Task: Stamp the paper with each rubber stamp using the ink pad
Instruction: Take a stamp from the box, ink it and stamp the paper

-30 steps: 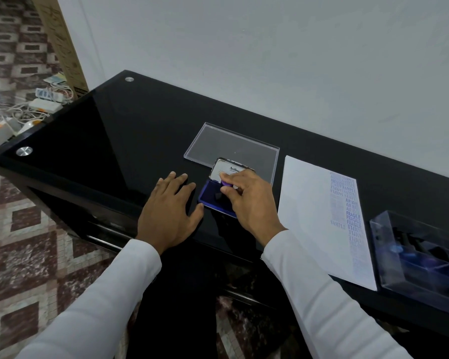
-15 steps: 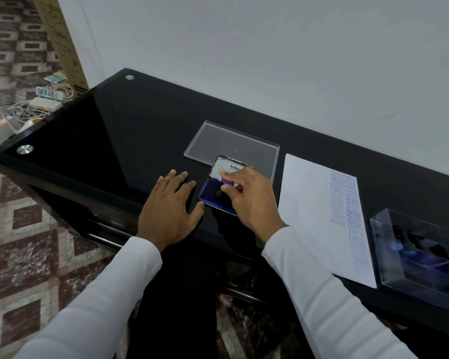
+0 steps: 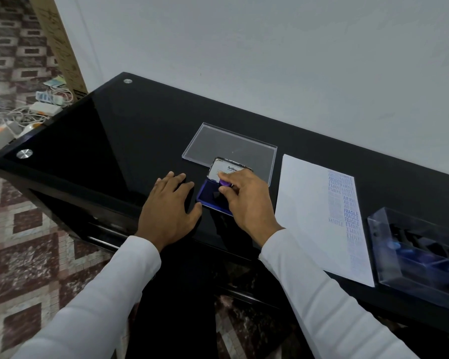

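An open blue ink pad (image 3: 210,193) with its white-labelled lid (image 3: 224,171) raised lies on the black glass table (image 3: 109,141). My right hand (image 3: 246,200) pinches a small purple-topped rubber stamp (image 3: 224,183) and holds it down on the pad. Flat on the table just left of the pad rests my left hand (image 3: 169,203), its thumb against the pad's near corner. The white paper (image 3: 309,216) lies to the right, with a column of blue stamped words along its right side.
A clear plastic lid (image 3: 228,146) lies behind the ink pad. A clear box (image 3: 423,255) holding several blue stamps stands at the right edge. White wall runs close behind the table. Cables and power strips (image 3: 36,107) lie on the tiled floor at left.
My right hand's fingers have shifted slightly on the stamp over the pad. The left hand stays flat in place.
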A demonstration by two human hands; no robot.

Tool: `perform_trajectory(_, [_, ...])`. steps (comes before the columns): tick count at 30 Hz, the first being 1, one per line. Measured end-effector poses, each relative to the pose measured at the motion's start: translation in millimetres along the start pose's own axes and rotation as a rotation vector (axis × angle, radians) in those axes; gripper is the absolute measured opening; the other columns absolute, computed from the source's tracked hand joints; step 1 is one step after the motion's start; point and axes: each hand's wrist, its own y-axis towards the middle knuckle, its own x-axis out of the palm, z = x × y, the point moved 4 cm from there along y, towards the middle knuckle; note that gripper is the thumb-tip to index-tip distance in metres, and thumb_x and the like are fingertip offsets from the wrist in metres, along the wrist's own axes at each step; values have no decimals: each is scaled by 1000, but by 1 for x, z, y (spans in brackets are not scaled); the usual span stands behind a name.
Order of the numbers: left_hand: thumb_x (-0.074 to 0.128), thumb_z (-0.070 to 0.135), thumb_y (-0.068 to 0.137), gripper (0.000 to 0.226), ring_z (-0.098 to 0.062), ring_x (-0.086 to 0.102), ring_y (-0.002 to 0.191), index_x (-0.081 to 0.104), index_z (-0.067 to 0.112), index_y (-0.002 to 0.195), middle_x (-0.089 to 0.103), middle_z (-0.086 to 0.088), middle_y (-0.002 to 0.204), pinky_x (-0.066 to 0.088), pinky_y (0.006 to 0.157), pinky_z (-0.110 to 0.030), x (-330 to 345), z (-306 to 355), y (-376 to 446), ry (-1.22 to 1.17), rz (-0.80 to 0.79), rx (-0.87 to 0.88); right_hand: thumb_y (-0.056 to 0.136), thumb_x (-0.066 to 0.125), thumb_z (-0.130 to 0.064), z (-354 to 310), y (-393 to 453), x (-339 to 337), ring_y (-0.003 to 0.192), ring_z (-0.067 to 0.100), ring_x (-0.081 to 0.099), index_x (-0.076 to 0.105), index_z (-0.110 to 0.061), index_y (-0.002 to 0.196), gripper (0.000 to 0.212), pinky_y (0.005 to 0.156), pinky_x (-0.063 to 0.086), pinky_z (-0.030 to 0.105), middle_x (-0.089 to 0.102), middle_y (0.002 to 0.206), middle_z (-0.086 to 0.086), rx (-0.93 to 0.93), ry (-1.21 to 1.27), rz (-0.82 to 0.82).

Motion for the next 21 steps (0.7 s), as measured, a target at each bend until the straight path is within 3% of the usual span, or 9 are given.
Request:
perform_trajectory(9, [63,45,93,57,-27,34,147,54,19,142,48,-7,152,22,125,-49,-6,52,6,-98,2,74,92,69,-17,25,-18,-40,103,10,59,67,-17,127,35,86,40,3,65,116,0,12,28,171])
perform_trajectory(14, [59,50,93,58,-27,35,146,55,18,142,48,-6,152,31,120,-52,4,98,6,-119,-16,143,91,70,-19,55,-39,-74,91,6,57,70,-16,122,31,83,38,2,66,111,0,94,19,225])
perform_trajectory(16, [60,50,93,58,-26,34,146,54,19,142,46,-4,152,36,117,-51,9,121,6,-161,-29,165,91,71,-20,71,-49,-89,92,9,60,70,-17,122,32,85,42,6,66,114,0,136,8,248])
perform_trajectory(18, [61,49,94,57,-26,33,146,54,20,142,45,-3,153,36,117,-50,17,141,4,-182,-39,196,91,71,-19,84,-59,-103,94,11,63,70,-17,122,31,91,51,19,67,115,0,168,3,272])
perform_trajectory(21, [59,50,95,57,-24,28,149,53,21,144,42,-1,156,28,121,-46,33,166,2,-166,-71,240,90,71,-17,104,-75,-119,93,12,64,71,-17,121,31,94,53,28,67,113,0,209,-1,304])
